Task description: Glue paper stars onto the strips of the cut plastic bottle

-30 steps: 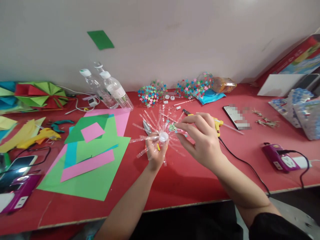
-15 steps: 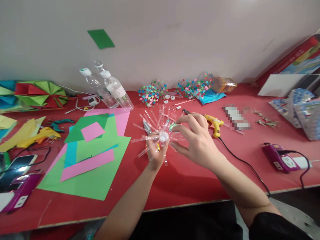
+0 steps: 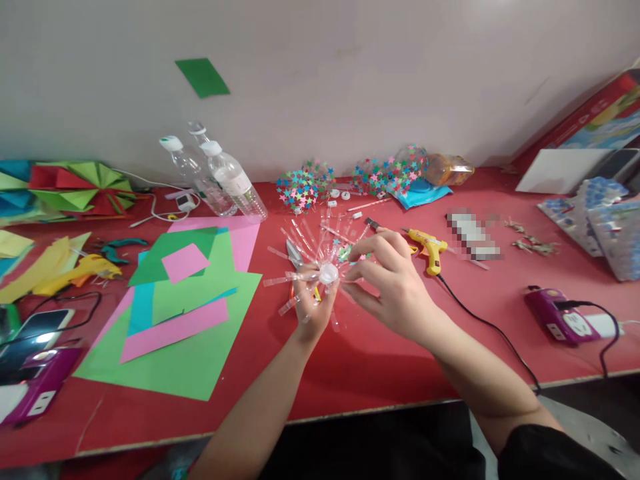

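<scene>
In the head view, see the left hand (image 3: 314, 303) closed round the underside of a clear fringed piece (image 3: 329, 273), thumb against one side of the round white-looking hub, fingers against the other. Find that piece raised over the middle of the counter (image 3: 370, 360), between front and back edges, hub upward, strips fanned all around.

See the right hand (image 3: 400, 293) just beside the hub, thumb and fingertips drawn close together among the strips on that side. Cannot tell from here whether pinching a strip or only near one.

Note scissors (image 3: 294, 253) partly under the left hand, loose stars (image 3: 346, 251) beyond the hub, a yellow glue gun (image 3: 431, 252) further right, and star-covered shapes (image 3: 303, 190) near the back edge.

To handle the strips well, probably best to steady the hub with the left hand, firmly but without squeezing it out of round. Better to take one strip at a time between thumb and fingertip, near the root for control, and to bend gently, without dragging neighbouring strips along. Mind the scissors below when turning the piece.
</scene>
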`<state>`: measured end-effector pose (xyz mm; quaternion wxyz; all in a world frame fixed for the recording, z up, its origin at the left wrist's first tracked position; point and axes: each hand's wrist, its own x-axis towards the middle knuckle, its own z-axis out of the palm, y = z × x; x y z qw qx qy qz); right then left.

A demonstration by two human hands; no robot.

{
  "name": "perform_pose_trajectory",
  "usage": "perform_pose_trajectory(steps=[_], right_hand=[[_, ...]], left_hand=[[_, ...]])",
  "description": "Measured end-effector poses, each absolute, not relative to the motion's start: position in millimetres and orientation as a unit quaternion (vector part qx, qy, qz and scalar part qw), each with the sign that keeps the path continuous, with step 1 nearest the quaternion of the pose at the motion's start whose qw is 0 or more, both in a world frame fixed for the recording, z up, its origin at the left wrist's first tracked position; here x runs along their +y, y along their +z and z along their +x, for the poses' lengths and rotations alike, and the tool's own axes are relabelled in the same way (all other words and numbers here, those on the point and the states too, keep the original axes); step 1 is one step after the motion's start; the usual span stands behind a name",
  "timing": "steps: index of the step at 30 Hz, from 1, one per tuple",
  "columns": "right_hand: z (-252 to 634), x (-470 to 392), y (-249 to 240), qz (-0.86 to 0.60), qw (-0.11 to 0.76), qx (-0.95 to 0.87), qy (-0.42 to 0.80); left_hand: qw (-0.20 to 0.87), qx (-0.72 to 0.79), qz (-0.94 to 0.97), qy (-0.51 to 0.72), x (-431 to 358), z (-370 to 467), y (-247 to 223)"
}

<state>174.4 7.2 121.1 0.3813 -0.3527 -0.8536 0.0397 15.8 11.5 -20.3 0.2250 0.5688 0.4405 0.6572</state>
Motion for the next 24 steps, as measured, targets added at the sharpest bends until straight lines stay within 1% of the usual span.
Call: perform_pose_trajectory(steps=[4, 9, 18, 24], right_hand=[[174.3, 7.2, 118.0, -0.335, 0.396, -0.854, 0.030], [173.2, 4.3, 114.3, -0.312, 0.392, -0.865, -0.026], [172.7, 7.7, 116.0, -0.353, 0.399, -0.846, -0.020], [176.5, 9.2, 118.2, -0.378, 0.396, -0.836, -0.021]], left_hand=[[0.215, 0.441, 0.569, 0.660, 12.0, 14.8, -20.4], [0.215, 0.452, 0.557, 0.663, 11.5, 14.8, -22.3], [0.209, 0.451, 0.555, 0.667, 10.1, 15.8, -17.9], [0.224, 0.422, 0.552, 0.684, 10.2, 16.9, -19.1]])
